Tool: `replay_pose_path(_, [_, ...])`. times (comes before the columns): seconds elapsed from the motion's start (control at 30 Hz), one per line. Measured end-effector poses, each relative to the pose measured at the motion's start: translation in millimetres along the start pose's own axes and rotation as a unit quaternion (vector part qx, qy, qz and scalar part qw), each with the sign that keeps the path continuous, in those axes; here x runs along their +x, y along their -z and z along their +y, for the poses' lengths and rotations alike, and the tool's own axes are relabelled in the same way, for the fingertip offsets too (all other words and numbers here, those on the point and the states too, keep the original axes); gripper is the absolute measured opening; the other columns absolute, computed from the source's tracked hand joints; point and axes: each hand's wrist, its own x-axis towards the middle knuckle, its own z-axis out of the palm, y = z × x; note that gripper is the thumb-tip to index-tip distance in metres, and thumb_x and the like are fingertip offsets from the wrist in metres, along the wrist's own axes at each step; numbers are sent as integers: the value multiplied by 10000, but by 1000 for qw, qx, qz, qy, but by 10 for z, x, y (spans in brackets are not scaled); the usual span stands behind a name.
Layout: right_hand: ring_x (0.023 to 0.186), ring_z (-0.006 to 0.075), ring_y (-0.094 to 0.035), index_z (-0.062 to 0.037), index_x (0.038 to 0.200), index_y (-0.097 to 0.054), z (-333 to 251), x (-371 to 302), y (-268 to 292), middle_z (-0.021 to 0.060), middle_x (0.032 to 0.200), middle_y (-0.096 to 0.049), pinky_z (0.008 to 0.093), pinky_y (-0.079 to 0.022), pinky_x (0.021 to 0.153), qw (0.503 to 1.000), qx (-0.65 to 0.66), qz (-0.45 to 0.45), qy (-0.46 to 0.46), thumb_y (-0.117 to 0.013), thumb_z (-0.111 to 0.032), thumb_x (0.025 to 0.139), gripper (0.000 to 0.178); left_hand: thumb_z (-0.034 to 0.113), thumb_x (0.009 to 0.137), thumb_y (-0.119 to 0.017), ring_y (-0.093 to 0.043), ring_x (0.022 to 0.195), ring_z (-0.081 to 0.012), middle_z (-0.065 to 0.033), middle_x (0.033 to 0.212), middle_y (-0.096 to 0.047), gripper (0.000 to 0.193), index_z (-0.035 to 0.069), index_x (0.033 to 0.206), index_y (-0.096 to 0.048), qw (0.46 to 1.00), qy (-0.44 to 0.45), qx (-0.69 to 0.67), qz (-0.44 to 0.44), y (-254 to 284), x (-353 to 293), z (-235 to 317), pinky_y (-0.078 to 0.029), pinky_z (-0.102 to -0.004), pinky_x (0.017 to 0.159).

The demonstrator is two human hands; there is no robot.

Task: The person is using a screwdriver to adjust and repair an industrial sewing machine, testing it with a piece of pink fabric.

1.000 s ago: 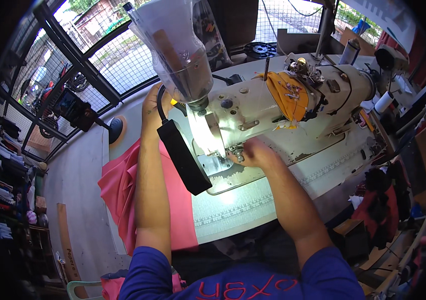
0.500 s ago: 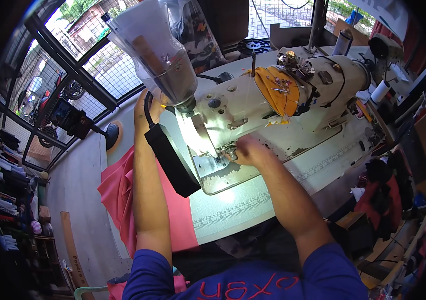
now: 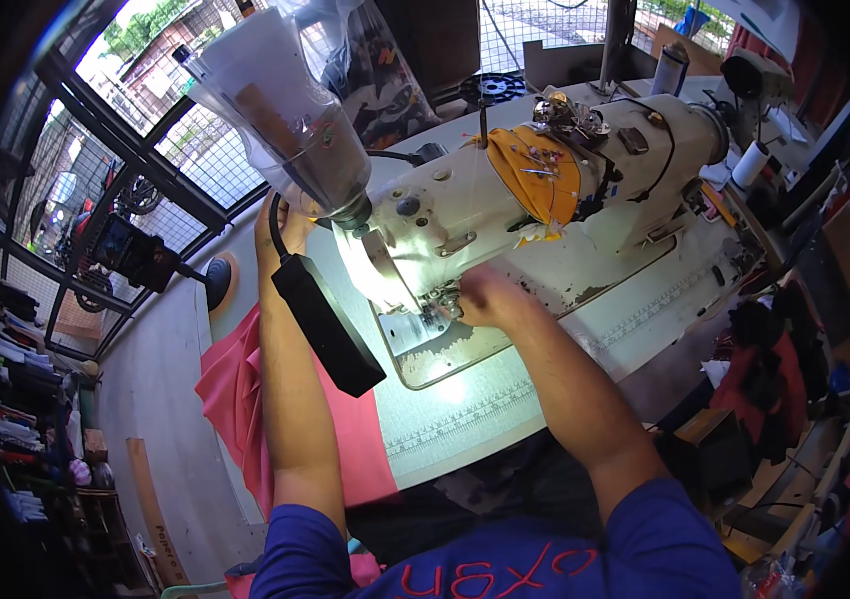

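A cream sewing machine [image 3: 425,225] stands before me, its lit needle area at its left end. My right hand [image 3: 490,297] is at the right of the metal presser foot parts [image 3: 442,302], fingers curled in against them. Whatever they pinch is hidden. Behind the machine's head, my left hand [image 3: 290,225] reaches far forward; the clear plastic bottle [image 3: 310,150] and the black lamp box [image 3: 330,324] partly cover that arm and hand, and its fingers are mostly hidden. Pink fabric [image 3: 360,439] lies under and beside my left forearm.
A yellow cloth with pins [image 3: 540,175] wraps the machine's arm. Measuring-tape markings [image 3: 465,421] run along the table's front. A phone on a stand [image 3: 130,240] is at the left. Folded clothes [image 3: 10,359] fill the far left; a white thread spool [image 3: 751,163] stands at the right.
My view has shifted slightly, so the machine sits a little further left in the picture. Both hands keep about the same places by the machine.
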Motion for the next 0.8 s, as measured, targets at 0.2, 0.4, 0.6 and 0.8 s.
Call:
replay_pose_path(0.2, [840, 408, -601, 2, 683, -617, -45, -15, -40, 242, 777, -616, 451, -452, 813, 998, 18, 52, 26, -537, -68, 649, 112, 87, 939, -572, -571, 880, -53, -2, 1037, -641, 206, 57, 1142, -592, 998, 36, 33, 34, 124, -14, -49, -415, -190, 743])
replay_pose_path(0.4, [792, 399, -594, -12, 647, -593, 146, 31, -248, 222, 729, -600, 447, -449, 784, 997, -6, 69, 43, -555, -78, 638, 76, 89, 923, -594, -525, 751, -20, 26, 943, -628, 198, 70, 1120, -588, 999, 41, -23, -1, 222, 39, 2, -360, -148, 613])
replay_pose_path(0.6, [876, 347, -593, -52, 826, -597, 45, -30, -56, 182, 848, -603, 402, -457, 815, 999, -35, 10, 15, -612, -132, 719, 135, 116, 923, -609, -395, 543, 0, 13, 856, -619, 178, 70, 1093, -577, 998, 36, 7, 51, -56, 2, 90, -275, -150, 491])
replay_pose_path(0.8, [818, 346, -601, -41, 644, -584, 37, 27, -107, 172, 735, -595, 419, -424, 791, 996, 21, 59, 66, -573, -107, 675, 74, 124, 925, -610, -399, 543, -1, 17, 848, -619, 161, 72, 1074, -582, 998, 30, -46, -25, 354, 50, 66, -273, -148, 492])
